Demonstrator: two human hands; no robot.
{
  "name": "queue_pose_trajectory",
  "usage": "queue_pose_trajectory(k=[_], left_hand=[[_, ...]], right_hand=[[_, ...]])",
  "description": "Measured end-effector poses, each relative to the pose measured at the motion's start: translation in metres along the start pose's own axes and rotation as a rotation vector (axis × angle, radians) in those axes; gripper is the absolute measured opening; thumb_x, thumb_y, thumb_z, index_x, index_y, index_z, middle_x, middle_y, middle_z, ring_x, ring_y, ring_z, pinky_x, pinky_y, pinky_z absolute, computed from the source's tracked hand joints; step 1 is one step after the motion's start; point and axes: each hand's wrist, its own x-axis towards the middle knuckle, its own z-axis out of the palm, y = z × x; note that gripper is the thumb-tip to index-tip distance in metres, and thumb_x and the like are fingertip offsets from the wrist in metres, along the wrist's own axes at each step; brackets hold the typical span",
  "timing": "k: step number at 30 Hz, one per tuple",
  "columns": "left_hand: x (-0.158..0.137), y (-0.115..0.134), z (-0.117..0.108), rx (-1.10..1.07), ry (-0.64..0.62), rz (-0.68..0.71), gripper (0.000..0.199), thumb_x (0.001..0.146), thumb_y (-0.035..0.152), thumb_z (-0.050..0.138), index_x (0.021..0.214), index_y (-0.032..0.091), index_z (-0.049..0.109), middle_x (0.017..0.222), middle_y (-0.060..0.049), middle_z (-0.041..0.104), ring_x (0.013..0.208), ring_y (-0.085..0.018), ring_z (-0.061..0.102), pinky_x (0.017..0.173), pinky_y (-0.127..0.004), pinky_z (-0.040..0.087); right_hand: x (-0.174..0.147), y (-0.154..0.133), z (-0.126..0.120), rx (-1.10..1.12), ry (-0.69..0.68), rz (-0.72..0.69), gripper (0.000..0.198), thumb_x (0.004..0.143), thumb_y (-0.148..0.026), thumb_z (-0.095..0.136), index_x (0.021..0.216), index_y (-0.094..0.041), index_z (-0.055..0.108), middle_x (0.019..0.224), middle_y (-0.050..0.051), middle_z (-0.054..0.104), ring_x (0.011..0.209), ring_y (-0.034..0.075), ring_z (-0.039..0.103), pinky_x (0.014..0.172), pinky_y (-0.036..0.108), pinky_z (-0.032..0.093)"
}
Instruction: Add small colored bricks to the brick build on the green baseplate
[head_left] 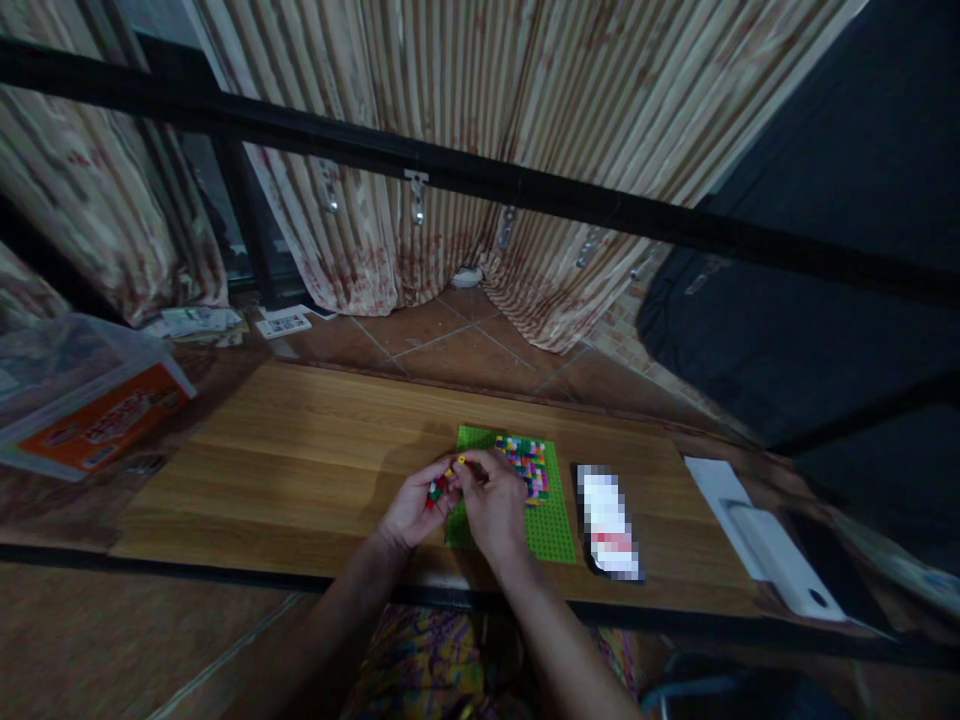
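My left hand [421, 500] is cupped, palm up, around several small toy bricks [436, 490] in red, green and white. Against its fingertips, my right hand [493, 500] pinches a small yellow brick [461, 460]. Both hands are over the left part of a green studded baseplate [555, 530] on the wooden table. Toward the baseplate's far side stands a block of many-coloured bricks [531, 460], partly hidden behind my right hand.
A phone [609, 522] with a blurred screen lies right of the baseplate. Farther right are a white device [780, 560] and a white sheet [712, 480]. A clear plastic tub with an orange label [105, 420] is at the left. A dark bar [480, 165] crosses beyond the table [285, 460].
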Motion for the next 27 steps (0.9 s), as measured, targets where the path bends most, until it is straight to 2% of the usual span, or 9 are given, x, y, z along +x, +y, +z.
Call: queue_pose_trajectory(k=[3,6,11,18,24,27], left_hand=[[-0.001,0.0,-0.003,0.016,0.002,0.001,0.002,0.078,0.012,0.061,0.08,0.011,0.062,0.055,0.004,0.051,0.039,-0.002,0.046,0.034,-0.009,0.031],[-0.002,0.001,-0.003,0.036,-0.006,-0.012,0.008,0.076,0.013,0.065,0.082,0.012,0.061,0.054,0.007,0.044,0.036,0.001,0.037,0.031,-0.008,0.024],[-0.003,0.001,-0.002,0.081,-0.004,-0.011,0.014,0.073,0.014,0.071,0.082,0.012,0.06,0.055,0.009,0.038,0.037,0.003,0.033,0.032,-0.006,0.019],[-0.004,0.0,-0.002,0.099,-0.014,-0.005,0.013,0.075,0.013,0.07,0.077,0.012,0.057,0.055,0.008,0.04,0.038,0.002,0.031,0.033,-0.006,0.021],[-0.004,0.004,0.001,0.069,-0.026,-0.074,0.001,0.086,0.013,0.056,0.086,0.013,0.057,0.064,0.004,0.047,0.04,0.001,0.032,0.032,-0.007,0.023],[-0.005,0.006,0.003,0.053,-0.024,-0.093,0.006,0.089,0.012,0.05,0.087,0.012,0.056,0.068,0.003,0.047,0.04,0.002,0.033,0.031,-0.006,0.023]], right_hand=[[0.001,0.001,0.002,-0.021,0.045,-0.035,0.013,0.084,-0.023,0.057,0.086,-0.022,0.07,0.087,0.004,0.066,0.081,0.017,0.061,0.074,0.028,0.046],[0.0,0.001,0.005,-0.009,0.046,-0.049,0.014,0.084,-0.022,0.057,0.086,-0.022,0.071,0.088,0.005,0.066,0.082,0.017,0.061,0.075,0.029,0.047],[-0.002,0.002,0.007,0.043,0.039,-0.059,0.016,0.086,-0.021,0.055,0.084,-0.023,0.071,0.086,0.004,0.065,0.081,0.017,0.06,0.074,0.028,0.047],[-0.006,-0.001,0.003,-0.007,0.031,-0.154,0.021,0.09,-0.02,0.048,0.087,-0.023,0.069,0.09,0.004,0.067,0.086,0.017,0.06,0.079,0.029,0.046],[-0.004,-0.006,-0.022,0.119,0.105,-0.005,0.018,0.087,-0.028,0.051,0.091,-0.022,0.067,0.083,0.003,0.069,0.074,0.016,0.063,0.069,0.026,0.048],[-0.004,0.002,-0.039,0.233,0.146,0.082,0.02,0.086,-0.034,0.051,0.088,-0.02,0.065,0.077,0.002,0.069,0.068,0.015,0.063,0.064,0.025,0.049]])
